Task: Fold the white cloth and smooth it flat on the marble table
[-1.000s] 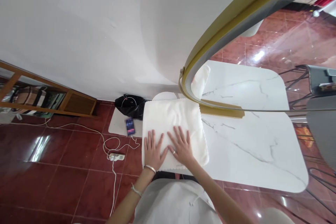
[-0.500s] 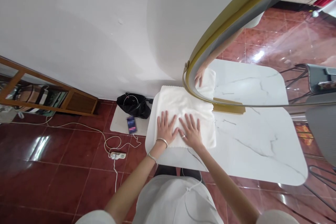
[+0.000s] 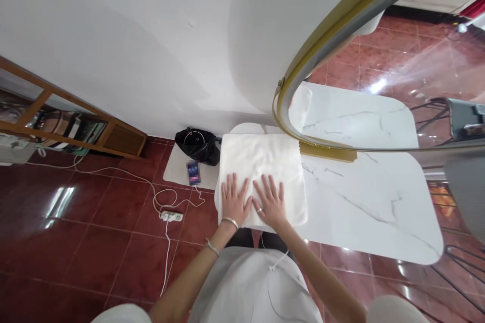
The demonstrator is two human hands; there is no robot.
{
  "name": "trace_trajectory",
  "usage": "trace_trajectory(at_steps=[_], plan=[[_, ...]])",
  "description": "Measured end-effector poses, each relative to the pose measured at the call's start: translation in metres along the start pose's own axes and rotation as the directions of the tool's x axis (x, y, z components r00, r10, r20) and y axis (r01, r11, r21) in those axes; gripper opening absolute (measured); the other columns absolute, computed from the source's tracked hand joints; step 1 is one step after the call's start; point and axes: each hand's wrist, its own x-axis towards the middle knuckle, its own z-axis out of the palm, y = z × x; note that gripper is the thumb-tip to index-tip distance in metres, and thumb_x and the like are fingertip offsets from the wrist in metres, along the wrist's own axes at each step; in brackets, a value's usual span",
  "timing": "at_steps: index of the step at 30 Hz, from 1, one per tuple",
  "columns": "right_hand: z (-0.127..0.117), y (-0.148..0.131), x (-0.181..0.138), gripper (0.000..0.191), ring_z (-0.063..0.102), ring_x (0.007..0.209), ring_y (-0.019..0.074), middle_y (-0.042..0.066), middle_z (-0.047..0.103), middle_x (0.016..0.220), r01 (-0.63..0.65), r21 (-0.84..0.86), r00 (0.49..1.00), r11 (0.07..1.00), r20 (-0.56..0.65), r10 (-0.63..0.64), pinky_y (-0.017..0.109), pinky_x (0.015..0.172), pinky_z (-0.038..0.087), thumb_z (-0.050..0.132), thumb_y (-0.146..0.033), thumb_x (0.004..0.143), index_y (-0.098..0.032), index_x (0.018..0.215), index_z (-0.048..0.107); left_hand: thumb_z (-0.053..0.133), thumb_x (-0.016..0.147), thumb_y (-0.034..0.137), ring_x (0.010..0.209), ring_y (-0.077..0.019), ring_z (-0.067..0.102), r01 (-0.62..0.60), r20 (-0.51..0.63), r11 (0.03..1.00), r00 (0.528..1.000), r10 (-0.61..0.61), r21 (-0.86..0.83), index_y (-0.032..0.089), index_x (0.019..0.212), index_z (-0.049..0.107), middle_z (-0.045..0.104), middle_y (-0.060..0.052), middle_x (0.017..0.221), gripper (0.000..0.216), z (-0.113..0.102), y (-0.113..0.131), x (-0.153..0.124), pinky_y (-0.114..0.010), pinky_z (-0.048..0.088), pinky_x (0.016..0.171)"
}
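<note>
A folded white towel (image 3: 261, 161) lies on the left end of a white marble table (image 3: 371, 207). My left hand (image 3: 234, 201) rests flat on the towel's near edge, fingers spread. Beside it, my right hand (image 3: 271, 201), wearing a ring, also lies flat and open on the towel. Neither hand holds anything.
A gold-framed mirror (image 3: 322, 55) leans over the table's far side. On the red tiled floor to the left are a black bag (image 3: 199, 145), a phone (image 3: 193, 173) on a white mat, a power strip (image 3: 171, 216) with cables, and a wooden shelf (image 3: 76, 128). Metal chairs (image 3: 460, 126) stand right.
Both hands slid forward over the towel and then back toward its near edge, staying flat on it. The towel now lies smoother and squarer.
</note>
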Motion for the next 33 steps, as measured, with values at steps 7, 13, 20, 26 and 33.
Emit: trace_trajectory(at_steps=[7,13,20,26,33], plan=[[-0.005,-0.011,-0.056,0.068,0.014,0.148,0.0342,0.011,0.016,0.161,-0.021,-0.040,1.000,0.999,0.018,0.021,0.061,0.114,0.016,0.043,-0.034,0.097,-0.028,0.156,0.010,0.055,0.090,0.036,0.148,-0.0359,0.011,0.000,0.014,1.000,1.000,0.000,0.000,0.029,0.153,0.023,0.004,-0.012,0.163,0.072,0.000,0.025,-0.052,-0.058,0.020,0.116],[-0.004,-0.012,-0.053,0.067,0.014,0.148,0.0331,0.009,0.016,0.161,-0.063,-0.031,0.998,0.998,0.012,0.064,0.060,0.115,0.015,0.043,-0.034,0.096,-0.029,0.155,0.011,0.056,0.089,0.040,0.148,-0.0365,0.011,-0.023,0.036,1.000,0.999,0.024,-0.011,0.030,0.153,0.024,0.006,-0.012,0.163,0.071,-0.001,0.022,-0.039,-0.058,0.020,0.116],[-0.001,0.013,-0.013,0.066,0.012,0.148,0.0329,0.007,0.012,0.162,-0.044,-0.032,0.999,0.998,-0.008,0.044,0.060,0.115,0.014,0.042,-0.038,0.098,-0.031,0.155,0.009,0.053,0.091,0.042,0.149,-0.0348,0.008,-0.038,0.076,0.998,0.996,0.042,-0.052,0.031,0.151,0.029,0.010,-0.009,0.163,0.066,0.001,0.012,0.010,-0.058,0.018,0.117],[0.001,0.044,0.053,0.059,0.015,0.148,0.0306,0.004,0.013,0.162,-0.084,-0.003,0.996,0.996,-0.008,0.084,0.056,0.113,0.019,0.038,-0.044,0.099,-0.034,0.154,0.019,0.051,0.092,0.039,0.149,-0.0357,0.005,-0.001,0.066,0.997,0.998,0.006,-0.078,0.029,0.151,0.031,0.004,-0.007,0.164,0.063,0.009,0.007,0.077,-0.059,0.013,0.118],[-0.001,0.050,0.076,0.054,0.015,0.148,0.0291,0.004,0.016,0.162,-0.151,-0.005,0.988,0.989,-0.029,0.151,0.055,0.114,0.018,0.035,-0.044,0.100,-0.032,0.152,0.026,0.048,0.094,0.036,0.149,-0.0355,0.002,-0.010,0.049,0.995,0.999,0.015,-0.100,0.026,0.151,0.029,0.001,-0.008,0.164,0.061,0.012,0.008,0.105,-0.059,0.013,0.118]])
